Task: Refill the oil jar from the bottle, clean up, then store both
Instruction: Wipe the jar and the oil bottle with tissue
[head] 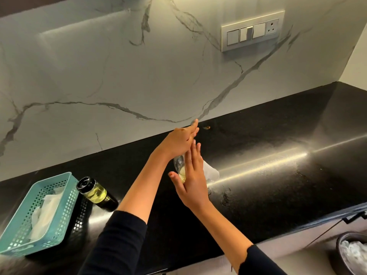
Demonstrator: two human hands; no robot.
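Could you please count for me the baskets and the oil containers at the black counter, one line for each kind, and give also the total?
baskets: 2, the teal basket and the black basket beside it
oil jar with black lid: 1
clear oil bottle: 1
total: 4

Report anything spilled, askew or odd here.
Cloudy streaks cross the black counter right of the bottle, like a half-wiped spill. A white tissue lies loose beside them, and an amber spot sits near the wall.
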